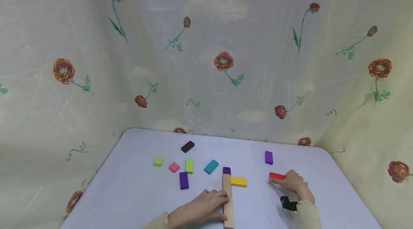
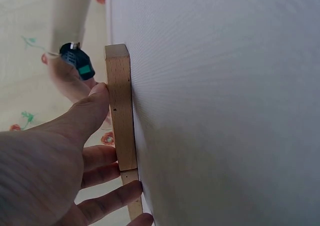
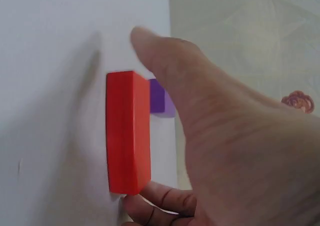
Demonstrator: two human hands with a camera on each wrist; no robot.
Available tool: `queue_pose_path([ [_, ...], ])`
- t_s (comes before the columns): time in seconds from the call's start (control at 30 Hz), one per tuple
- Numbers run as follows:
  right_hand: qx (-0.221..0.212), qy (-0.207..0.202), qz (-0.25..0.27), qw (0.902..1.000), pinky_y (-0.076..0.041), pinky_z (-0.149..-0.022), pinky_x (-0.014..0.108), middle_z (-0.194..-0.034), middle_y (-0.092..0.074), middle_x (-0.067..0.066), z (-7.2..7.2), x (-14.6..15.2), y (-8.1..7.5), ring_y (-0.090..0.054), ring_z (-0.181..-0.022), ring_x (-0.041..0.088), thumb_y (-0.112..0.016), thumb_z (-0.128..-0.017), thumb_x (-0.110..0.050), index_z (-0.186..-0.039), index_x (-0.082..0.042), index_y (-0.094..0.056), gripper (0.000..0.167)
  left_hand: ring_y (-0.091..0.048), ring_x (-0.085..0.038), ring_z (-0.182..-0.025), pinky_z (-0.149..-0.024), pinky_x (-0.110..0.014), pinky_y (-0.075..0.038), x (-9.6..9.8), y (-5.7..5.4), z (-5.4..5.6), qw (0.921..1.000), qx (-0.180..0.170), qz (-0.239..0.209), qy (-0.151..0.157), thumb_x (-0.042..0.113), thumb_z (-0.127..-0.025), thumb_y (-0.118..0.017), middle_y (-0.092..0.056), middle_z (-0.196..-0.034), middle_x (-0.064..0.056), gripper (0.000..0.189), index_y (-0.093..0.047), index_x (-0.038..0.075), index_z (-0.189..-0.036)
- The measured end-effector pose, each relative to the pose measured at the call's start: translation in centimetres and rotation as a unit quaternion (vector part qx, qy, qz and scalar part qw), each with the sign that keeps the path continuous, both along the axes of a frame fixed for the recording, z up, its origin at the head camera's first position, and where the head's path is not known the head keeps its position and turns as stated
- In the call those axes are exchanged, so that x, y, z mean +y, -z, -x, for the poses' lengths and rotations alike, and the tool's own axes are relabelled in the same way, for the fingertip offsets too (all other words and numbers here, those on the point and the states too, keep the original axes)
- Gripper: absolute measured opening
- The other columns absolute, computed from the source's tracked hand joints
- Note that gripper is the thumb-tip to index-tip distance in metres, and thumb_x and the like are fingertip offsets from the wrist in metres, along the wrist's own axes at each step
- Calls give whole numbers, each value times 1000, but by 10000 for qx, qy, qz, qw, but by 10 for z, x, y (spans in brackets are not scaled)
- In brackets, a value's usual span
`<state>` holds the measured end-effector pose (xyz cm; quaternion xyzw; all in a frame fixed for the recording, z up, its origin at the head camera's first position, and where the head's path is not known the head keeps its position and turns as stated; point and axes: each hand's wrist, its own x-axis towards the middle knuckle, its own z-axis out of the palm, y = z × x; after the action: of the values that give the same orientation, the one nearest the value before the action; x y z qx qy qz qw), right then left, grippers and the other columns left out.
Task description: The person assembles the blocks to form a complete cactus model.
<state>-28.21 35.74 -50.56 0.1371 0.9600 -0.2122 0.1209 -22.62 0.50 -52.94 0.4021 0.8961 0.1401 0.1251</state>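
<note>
My left hand point(image 1: 204, 206) touches the side of a row of plain wooden blocks point(image 1: 227, 211) with its thumb and fingertips. Two of these blocks meet end to end, their joint showing beside the fingers in the left wrist view. At the row's far end sits a dark purple block point(image 1: 227, 171), and a yellow block point(image 1: 238, 181) lies against its right side. My right hand point(image 1: 293, 181) is over a red block point(image 1: 276, 176). In the right wrist view, the thumb point(image 3: 165, 55) stands apart from the red block, while fingertips point(image 3: 137, 206) are close to its lower end.
Left of the row lie a teal block point(image 1: 211, 167), a purple block point(image 1: 184, 180), green blocks point(image 1: 189, 166), a pink block point(image 1: 174, 167) and a black block point(image 1: 188, 146). Another purple block point(image 1: 269, 157) lies beyond the red one. Flowered cloth point(image 1: 193, 78) surrounds the white table point(image 1: 142, 193).
</note>
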Motion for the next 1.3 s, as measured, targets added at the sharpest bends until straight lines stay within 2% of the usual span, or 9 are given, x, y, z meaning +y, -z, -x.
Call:
queue_pose_path([
  [0.2, 301, 32, -86, 9995, -37, -87, 64, -84, -56, 20, 2, -5, 2, -52, -85, 37, -63, -81, -62, -92, 10, -54, 74, -53, -10, -119, -94, -44, -49, -1, 1, 1, 10000, -57, -9, -18, 61, -87, -52, -51, -137, 10, 61, -53, 25, -137],
  [0.4, 596, -92, -44, 9982, -41, -78, 55, -85, -58, 20, 5, -8, 3, -52, -81, 34, -68, -83, -47, -94, 10, -56, 59, -53, -10, -119, -93, -44, -49, -1, 1, 1, 10000, -42, 10, -18, 61, -87, -52, -51, -137, 10, 61, -53, 25, -137],
  [0.53, 1010, -469, 219, 9935, -43, -78, 51, -98, -59, 24, 9, -7, 10, -52, -89, 35, -72, -80, -32, -112, 12, -54, 57, -54, -9, -118, -92, -42, -49, 0, 0, 0, 10000, 11, 16, -11, 60, -87, -52, -52, -137, 10, 61, -54, 24, -137],
  [0.63, 1179, -854, 774, 9863, -46, -89, 53, -116, -55, 29, 11, -6, 15, -51, -103, 39, -73, -80, -19, -127, 13, -46, 63, -53, -9, -118, -92, -41, -49, 0, -1, 0, 10000, 24, 51, -23, 60, -87, -53, -52, -137, 11, 61, -54, 25, -137],
  [0.7, 1178, -1005, 1115, 9816, -46, -93, 54, -122, -53, 31, 12, -6, 17, -50, -109, 41, -74, -80, -13, -130, 13, -44, 64, -54, -9, -118, -92, -41, -49, 1, -1, 0, 10000, 33, 69, -30, 61, -87, -53, -52, -136, 11, 61, -54, 25, -136],
  [0.77, 1146, -1047, 1197, 9806, -44, -95, 56, -125, -51, 31, 11, -5, 16, -49, -112, 42, -73, -80, -13, -132, 13, -44, 65, -54, -9, -118, -92, -41, -49, 1, -1, 0, 9999, 33, 87, -38, 61, -87, -53, -52, -136, 11, 61, -54, 25, -136],
  [0.9, 969, -913, 865, 9873, -42, -92, 59, -124, -52, 30, 10, -3, 15, -46, -112, 42, -73, -80, -20, -131, 11, -46, 65, -54, -9, -117, -92, -40, -50, 1, -1, 0, 9999, 50, 101, -33, 61, -87, -53, -52, -137, 11, 61, -54, 25, -136],
  [1.03, 785, -798, 753, 9909, -39, -92, 61, -127, -51, 29, 10, -1, 17, -43, -113, 42, -72, -78, -20, -131, 10, -47, 65, -54, -9, -117, -92, -40, -49, 1, -1, 0, 10000, 11, 91, -23, 61, -87, -53, -52, -137, 11, 61, -54, 25, -136],
  [1.3, 1034, -865, 987, 9859, -41, -96, 60, -127, -52, 27, 13, -12, 22, -47, -114, 40, -74, -80, -21, -131, 6, -49, 63, -53, -10, -119, -92, -41, -50, 0, 1, 0, 10000, 70, -9, 36, 61, -87, -51, -52, -137, 10, 62, -54, 24, -137],
])
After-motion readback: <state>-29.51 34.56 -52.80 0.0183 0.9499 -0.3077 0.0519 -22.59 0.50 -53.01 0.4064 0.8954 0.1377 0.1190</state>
